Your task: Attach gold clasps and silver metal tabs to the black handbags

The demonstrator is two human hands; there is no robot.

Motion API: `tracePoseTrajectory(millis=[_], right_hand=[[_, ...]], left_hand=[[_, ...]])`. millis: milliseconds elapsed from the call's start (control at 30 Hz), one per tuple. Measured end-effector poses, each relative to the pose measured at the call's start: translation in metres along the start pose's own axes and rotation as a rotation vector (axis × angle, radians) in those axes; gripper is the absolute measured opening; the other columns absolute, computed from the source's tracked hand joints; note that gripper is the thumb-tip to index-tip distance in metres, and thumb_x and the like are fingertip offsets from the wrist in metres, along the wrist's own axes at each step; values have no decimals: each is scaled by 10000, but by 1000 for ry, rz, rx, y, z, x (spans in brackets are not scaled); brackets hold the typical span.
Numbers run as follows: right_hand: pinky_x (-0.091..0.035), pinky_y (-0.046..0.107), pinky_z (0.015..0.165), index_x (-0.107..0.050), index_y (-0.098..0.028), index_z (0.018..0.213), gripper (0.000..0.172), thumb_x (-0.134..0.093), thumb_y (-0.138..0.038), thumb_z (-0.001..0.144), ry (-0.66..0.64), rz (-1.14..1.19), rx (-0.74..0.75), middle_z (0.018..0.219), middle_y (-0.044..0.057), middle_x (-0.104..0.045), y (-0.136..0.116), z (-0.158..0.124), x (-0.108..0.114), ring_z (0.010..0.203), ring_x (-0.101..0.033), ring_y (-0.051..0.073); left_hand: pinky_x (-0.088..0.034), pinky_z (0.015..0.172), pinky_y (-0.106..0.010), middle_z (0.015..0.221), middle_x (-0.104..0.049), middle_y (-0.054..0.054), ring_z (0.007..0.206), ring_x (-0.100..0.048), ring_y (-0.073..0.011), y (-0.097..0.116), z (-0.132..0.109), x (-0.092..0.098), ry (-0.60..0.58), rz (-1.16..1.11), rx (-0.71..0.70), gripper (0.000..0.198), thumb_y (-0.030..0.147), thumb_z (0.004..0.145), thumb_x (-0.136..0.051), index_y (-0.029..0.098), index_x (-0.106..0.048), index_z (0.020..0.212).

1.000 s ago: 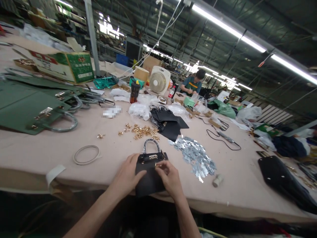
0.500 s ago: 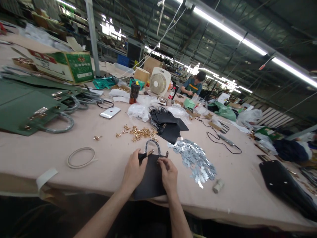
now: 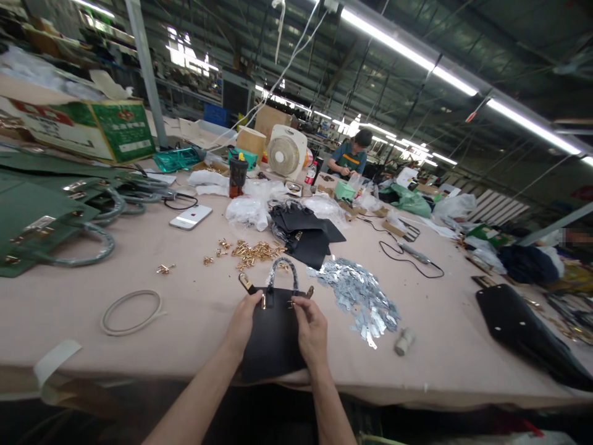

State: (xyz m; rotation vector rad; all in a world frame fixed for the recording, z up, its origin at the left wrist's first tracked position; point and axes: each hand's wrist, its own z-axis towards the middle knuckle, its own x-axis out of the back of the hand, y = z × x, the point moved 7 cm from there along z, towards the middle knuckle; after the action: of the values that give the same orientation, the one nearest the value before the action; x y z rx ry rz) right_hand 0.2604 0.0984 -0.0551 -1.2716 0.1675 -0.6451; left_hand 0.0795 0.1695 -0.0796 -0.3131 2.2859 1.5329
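Handbag point(image 3: 273, 346) is lying by the near edge of the table point(image 3: 194, 340). The left hand point(image 3: 241, 324) is gripping its upper left side; the right hand point(image 3: 312, 327) is apparently pinching a small gold fitting point(image 3: 291, 303) at its upper right. A loosening pinch would be risking a dropped fitting; a downward tug, a sliding handbag.

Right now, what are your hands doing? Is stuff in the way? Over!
Left hand gripping black bag's left edge. Right hand pinching small gold fitting at upper right. Silver pieces to the right, apart from both hands.
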Motion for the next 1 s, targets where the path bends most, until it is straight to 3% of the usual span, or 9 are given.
tracePoseTrajectory(millis=[133,200,467,667,867,1000], right_hand=[[-555,361,984,-749,-212,1030,226,-591,-370,998,-7,-12,16,1095,81,-786,-2,-1,-1,1057,-728,241],[-553,359,985,-754,-221,1038,224,-585,-364,1002,9,-27,28,1093,73,-788,-3,-2,-1,1055,-729,238],[-575,382,972,-772,-222,1067,243,-578,-355,1011,29,-83,76,1081,76,-796,-4,-1,-1,1029,-741,245],[-578,411,1022,-774,-253,1110,271,-513,-262,1038,-42,-180,250,1148,73,-782,-16,2,-3,1089,-734,238],[-565,437,1077,-731,-277,1256,298,-579,-229,1005,-300,-293,378,1243,74,-753,-30,8,0,1181,-704,247],[-571,413,1071,-721,-277,1275,317,-532,-215,1027,-300,-373,441,1227,72,-758,-26,11,1,1172,-709,231]], left_hand=[[-625,770,-409,844,-806,-113,815,-780,-302,-13,-16,-18,-169,-251,269,393,487,831,-665,142,-751,998],[-634,765,-423,870,-812,-128,828,-785,-313,-16,-19,-20,-197,-279,317,402,488,843,-653,137,-755,1012],[-616,844,-396,869,-818,-106,933,-778,-332,-10,-7,-2,-52,-135,95,390,460,773,-765,115,-758,952],[-628,837,-417,851,-815,-107,891,-787,-319,-12,-13,-8,-91,-196,166,374,451,786,-741,123,-755,967],[-645,800,-411,861,-817,-105,847,-793,-305,-13,-17,-9,-66,-250,228,330,408,828,-703,130,-748,999],[-651,785,-405,888,-820,-115,813,-796,-294,-20,-17,-12,-79,-286,302,331,389,850,-684,121,-743,1035]])
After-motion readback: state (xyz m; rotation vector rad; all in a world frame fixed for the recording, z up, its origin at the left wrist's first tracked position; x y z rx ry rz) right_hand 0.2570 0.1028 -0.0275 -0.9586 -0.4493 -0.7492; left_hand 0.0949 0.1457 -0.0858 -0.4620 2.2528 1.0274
